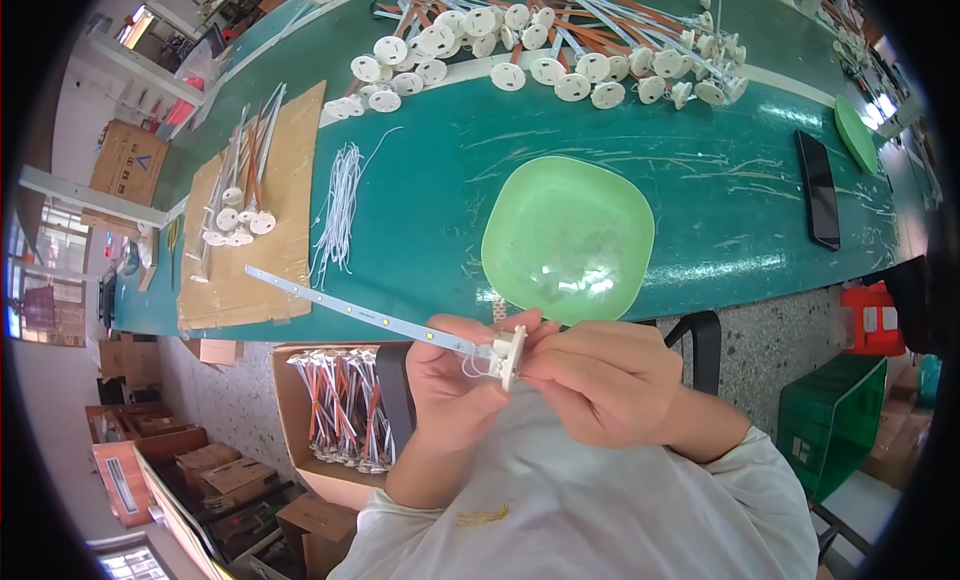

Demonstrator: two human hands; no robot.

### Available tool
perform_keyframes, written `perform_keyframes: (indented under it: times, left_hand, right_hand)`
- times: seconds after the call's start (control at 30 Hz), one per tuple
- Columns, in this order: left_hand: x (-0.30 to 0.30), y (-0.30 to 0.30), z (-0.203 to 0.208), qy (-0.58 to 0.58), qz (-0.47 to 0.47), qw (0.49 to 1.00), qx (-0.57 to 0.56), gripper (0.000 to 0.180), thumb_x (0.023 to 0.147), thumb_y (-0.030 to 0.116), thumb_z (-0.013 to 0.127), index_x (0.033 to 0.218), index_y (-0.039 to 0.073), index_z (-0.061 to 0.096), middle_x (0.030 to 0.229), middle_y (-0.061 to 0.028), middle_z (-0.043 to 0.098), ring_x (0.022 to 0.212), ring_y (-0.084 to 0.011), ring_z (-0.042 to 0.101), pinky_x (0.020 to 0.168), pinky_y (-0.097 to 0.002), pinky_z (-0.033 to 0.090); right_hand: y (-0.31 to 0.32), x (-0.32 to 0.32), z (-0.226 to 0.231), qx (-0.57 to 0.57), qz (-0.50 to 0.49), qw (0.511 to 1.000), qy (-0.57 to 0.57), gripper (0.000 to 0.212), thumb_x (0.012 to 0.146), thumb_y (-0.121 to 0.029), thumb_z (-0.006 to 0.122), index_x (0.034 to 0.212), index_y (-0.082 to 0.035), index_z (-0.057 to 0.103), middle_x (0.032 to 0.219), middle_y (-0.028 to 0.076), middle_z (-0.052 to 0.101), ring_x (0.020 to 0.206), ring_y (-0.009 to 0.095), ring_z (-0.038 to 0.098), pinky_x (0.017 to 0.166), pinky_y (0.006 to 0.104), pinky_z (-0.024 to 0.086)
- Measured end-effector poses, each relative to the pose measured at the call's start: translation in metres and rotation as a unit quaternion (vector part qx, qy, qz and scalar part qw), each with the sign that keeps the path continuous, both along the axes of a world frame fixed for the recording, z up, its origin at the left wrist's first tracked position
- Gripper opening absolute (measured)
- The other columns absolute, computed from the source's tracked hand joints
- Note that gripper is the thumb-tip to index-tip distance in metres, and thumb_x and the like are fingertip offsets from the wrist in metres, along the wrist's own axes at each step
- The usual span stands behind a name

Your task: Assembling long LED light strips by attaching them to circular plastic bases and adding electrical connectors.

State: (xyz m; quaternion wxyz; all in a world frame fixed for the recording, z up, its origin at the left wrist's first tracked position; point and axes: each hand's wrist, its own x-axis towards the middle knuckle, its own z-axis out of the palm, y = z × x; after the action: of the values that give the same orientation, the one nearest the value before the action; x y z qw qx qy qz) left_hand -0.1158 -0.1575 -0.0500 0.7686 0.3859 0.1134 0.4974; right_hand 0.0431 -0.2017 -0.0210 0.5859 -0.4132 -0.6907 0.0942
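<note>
The left grip point(450, 390), a bare hand, is grasping 1 white round plastic disc point(512, 358), tilted on edge, just off the table's near edge. From it a long pale-blue strip with small yellow squares point(370, 318) slants left, its tip appearing over a flat brown cardboard sheet point(207, 298) at the table's left end. The right grip point(610, 380) is clenched, fingertips at the disc's right side; anything between them is hidden. On the green table point(420, 220), a light-green rounded-square plastic dish point(515, 205) sits by the near edge, a bundle of thin white wires point(342, 210) beside the sheet, and a black rectangular phone point(818, 190) toward the right end.
</note>
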Motion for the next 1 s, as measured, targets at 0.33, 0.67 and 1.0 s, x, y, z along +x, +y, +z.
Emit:
perform_keyframes:
  times: [0.33, 0.67, 1.0]
  left_hand:
    - [-0.010, 0.006, 0.008, 0.082, -0.016, 0.991, 0.109, 0.043, 0.086, -0.005, 0.065, 0.126, -0.004, 0.049, 0.128, -0.0255, 0.058, 0.118, -0.0354, 0.059, 0.100, -0.0469, 0.048]
    - [-0.055, 0.033, 0.037, 0.236, 0.018, 0.964, 0.121, 0.051, 0.089, -0.006, 0.062, 0.137, -0.004, 0.045, 0.125, -0.0156, 0.061, 0.114, -0.0223, 0.060, 0.098, -0.0367, 0.048]
    - [-0.344, 0.278, 0.080, 0.833, 0.322, 0.380, 0.242, 0.031, 0.095, 0.029, 0.049, 0.095, 0.001, 0.063, 0.084, -0.0194, 0.068, 0.083, -0.0376, 0.065, 0.074, -0.0449, 0.049]
  right_hand:
    - [0.002, 0.002, -0.004, 0.055, -0.040, 0.995, -0.077, 0.022, 0.065, 0.006, 0.071, 0.086, 0.002, 0.068, 0.079, 0.011, 0.067, 0.061, 0.022, 0.065, 0.052, 0.0286, 0.052]
    - [0.007, 0.008, 0.008, 0.028, -0.033, 0.995, -0.086, 0.013, 0.073, -0.004, 0.077, 0.083, -0.002, 0.069, 0.077, 0.009, 0.069, 0.063, 0.023, 0.067, 0.054, 0.0292, 0.052]
    - [-0.005, 0.128, -0.019, -0.052, -0.384, 0.915, -0.116, 0.002, 0.087, 0.004, 0.062, 0.087, 0.004, 0.064, 0.083, 0.013, 0.067, 0.069, 0.021, 0.062, 0.065, 0.0293, 0.049]
